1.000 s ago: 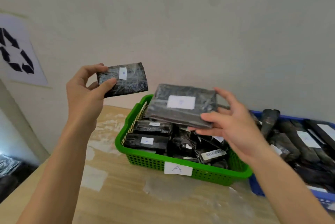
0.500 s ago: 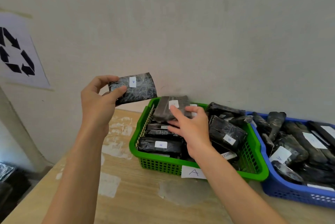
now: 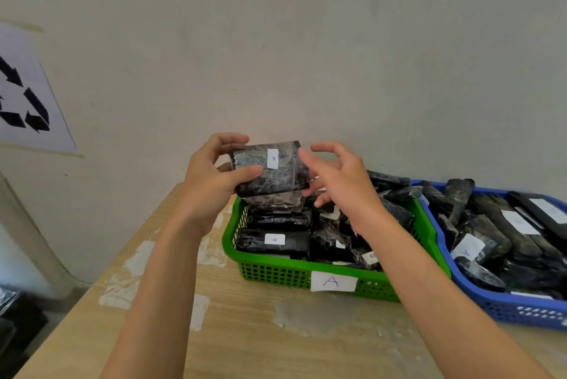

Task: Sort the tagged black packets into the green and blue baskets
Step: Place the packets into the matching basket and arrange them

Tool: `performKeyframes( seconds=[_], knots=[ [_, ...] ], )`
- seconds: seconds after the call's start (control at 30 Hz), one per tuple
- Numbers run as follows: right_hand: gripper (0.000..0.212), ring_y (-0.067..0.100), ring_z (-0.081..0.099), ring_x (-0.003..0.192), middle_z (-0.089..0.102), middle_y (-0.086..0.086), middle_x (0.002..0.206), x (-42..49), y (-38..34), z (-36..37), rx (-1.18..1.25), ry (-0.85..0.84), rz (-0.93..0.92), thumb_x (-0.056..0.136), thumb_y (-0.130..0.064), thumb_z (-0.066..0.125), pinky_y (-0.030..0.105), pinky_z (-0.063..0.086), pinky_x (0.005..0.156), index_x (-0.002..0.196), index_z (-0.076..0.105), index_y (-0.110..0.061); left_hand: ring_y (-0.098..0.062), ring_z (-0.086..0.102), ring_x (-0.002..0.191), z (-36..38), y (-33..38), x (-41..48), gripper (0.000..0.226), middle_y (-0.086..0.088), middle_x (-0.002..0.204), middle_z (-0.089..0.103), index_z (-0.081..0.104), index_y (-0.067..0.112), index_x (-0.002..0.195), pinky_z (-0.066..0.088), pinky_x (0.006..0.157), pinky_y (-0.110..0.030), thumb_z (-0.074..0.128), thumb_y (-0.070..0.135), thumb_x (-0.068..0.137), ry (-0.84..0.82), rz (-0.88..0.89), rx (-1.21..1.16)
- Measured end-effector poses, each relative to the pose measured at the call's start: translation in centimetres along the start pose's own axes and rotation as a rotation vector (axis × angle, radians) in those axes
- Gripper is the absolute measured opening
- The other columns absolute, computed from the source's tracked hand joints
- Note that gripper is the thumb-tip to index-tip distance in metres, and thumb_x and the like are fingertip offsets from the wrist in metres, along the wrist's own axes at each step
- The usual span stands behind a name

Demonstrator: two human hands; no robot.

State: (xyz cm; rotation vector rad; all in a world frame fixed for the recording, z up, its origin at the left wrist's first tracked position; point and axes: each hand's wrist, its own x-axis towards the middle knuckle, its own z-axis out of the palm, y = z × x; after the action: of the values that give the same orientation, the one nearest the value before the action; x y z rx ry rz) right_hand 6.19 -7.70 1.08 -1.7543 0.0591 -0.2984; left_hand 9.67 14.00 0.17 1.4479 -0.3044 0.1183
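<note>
My left hand (image 3: 211, 182) grips a small black packet (image 3: 282, 174) with a white tag marked A, holding it above the far left corner of the green basket (image 3: 276, 274). My right hand (image 3: 340, 179) hovers at the packet's right edge with fingers spread and loosely curved; whether its fingertips touch the packet I cannot tell. The green basket carries a paper label "A" (image 3: 333, 281) on its front wall and holds several tagged black packets. To its right the blue basket (image 3: 521, 309) also holds several black packets.
Both baskets stand on a worn wooden table (image 3: 245, 332) pushed against a pale wall. A recycling-symbol sheet (image 3: 27, 96) hangs on the wall at left. Dark packets (image 3: 9, 311) lie low beyond the table's left edge.
My right hand let go of the larger packet in the green basket and rose to the small packet. My left hand brought that packet rightward over the basket.
</note>
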Motion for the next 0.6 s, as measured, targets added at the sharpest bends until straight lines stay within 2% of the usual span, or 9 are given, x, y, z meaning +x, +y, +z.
performKeyframes(
  seconds=[0.1,0.17,0.27,0.33,0.4,0.43,0.47,0.53,0.6],
  knots=[
    [0.041,0.028,0.079,0.080,0.080,0.009,0.099,-0.3,0.0,-0.5,0.063,-0.066,0.022,0.088,-0.026,0.084,0.029,0.059,0.059,0.124,0.065,-0.028,-0.024,0.075,0.091,-0.1,0.4,-0.3,0.048,-0.007,0.124,0.064,0.071,0.025,0.110,0.064,0.075,-0.044,0.087,-0.003,0.074,-0.125,-0.015,0.035],
    [0.048,0.032,0.074,0.078,0.079,0.017,0.104,-0.8,0.4,-1.1,0.127,-0.125,0.058,0.087,-0.017,0.085,0.029,0.058,0.056,0.128,0.064,-0.029,-0.025,0.075,0.091,-0.6,0.5,-0.4,0.045,-0.008,0.125,0.064,0.073,0.024,0.108,0.064,0.075,-0.043,0.088,0.002,0.072,-0.216,-0.066,0.070],
    [0.047,0.031,0.075,0.068,0.082,0.014,0.096,-2.2,1.5,-2.0,0.090,-0.270,0.098,0.086,-0.016,0.086,0.029,0.058,0.052,0.125,0.064,-0.029,-0.024,0.076,0.098,-1.2,0.3,-0.5,0.036,-0.007,0.123,0.069,0.076,0.029,0.106,0.062,0.079,-0.038,0.085,0.005,0.079,-0.356,-0.136,0.285],
    [0.046,0.023,0.075,0.063,0.083,0.009,0.088,-3.1,2.4,-2.0,-0.058,-0.284,0.113,0.082,-0.022,0.089,0.028,0.058,0.053,0.120,0.064,-0.028,-0.018,0.073,0.101,-1.3,0.2,-0.6,0.036,0.000,0.116,0.072,0.077,0.035,0.106,0.060,0.085,-0.034,0.085,0.010,0.081,-0.432,-0.148,0.499],
    [0.049,0.017,0.075,0.062,0.082,0.003,0.081,-3.8,3.2,-1.7,-0.220,-0.262,0.118,0.079,-0.034,0.091,0.026,0.054,0.053,0.118,0.062,-0.030,0.002,0.070,0.093,-1.0,-0.2,-0.9,0.034,0.016,0.110,0.070,0.077,0.041,0.105,0.053,0.076,-0.012,0.087,0.019,0.080,-0.476,-0.119,0.663],
    [0.051,0.013,0.074,0.061,0.081,0.000,0.078,-4.1,3.5,-1.6,-0.262,-0.252,0.119,0.078,-0.040,0.091,0.025,0.052,0.052,0.118,0.061,-0.031,0.012,0.066,0.090,-0.9,-0.3,-1.1,0.031,0.023,0.110,0.067,0.075,0.043,0.105,0.047,0.069,-0.005,0.086,0.028,0.081,-0.474,-0.086,0.743],
    [0.053,0.009,0.074,0.059,0.081,-0.003,0.075,-4.3,3.8,-1.4,-0.284,-0.244,0.116,0.077,-0.046,0.090,0.023,0.050,0.051,0.118,0.060,-0.031,0.017,0.062,0.090,-0.7,-0.5,-1.3,0.028,0.027,0.112,0.064,0.074,0.045,0.106,0.044,0.069,-0.003,0.084,0.040,0.081,-0.462,-0.051,0.826],
    [0.058,0.004,0.073,0.059,0.079,-0.008,0.071,-4.5,4.2,-1.1,-0.363,-0.228,0.081,0.074,-0.061,0.086,0.018,0.049,0.054,0.119,0.062,-0.032,0.010,0.056,0.102,-0.4,-1.0,-1.8,0.036,0.023,0.120,0.057,0.070,0.047,0.109,0.040,0.081,-0.013,0.074,0.066,0.078,-0.442,0.028,0.998],
    [0.063,0.000,0.071,0.068,0.077,-0.008,0.072,-4.6,4.3,-1.0,-0.498,-0.211,0.011,0.072,-0.071,0.081,0.021,0.051,0.063,0.120,0.067,-0.032,-0.007,0.048,0.115,0.2,-1.4,-2.6,0.052,0.014,0.122,0.054,0.067,0.045,0.110,0.039,0.094,-0.030,0.062,0.079,0.071,-0.422,0.053,1.089]
  ],
)
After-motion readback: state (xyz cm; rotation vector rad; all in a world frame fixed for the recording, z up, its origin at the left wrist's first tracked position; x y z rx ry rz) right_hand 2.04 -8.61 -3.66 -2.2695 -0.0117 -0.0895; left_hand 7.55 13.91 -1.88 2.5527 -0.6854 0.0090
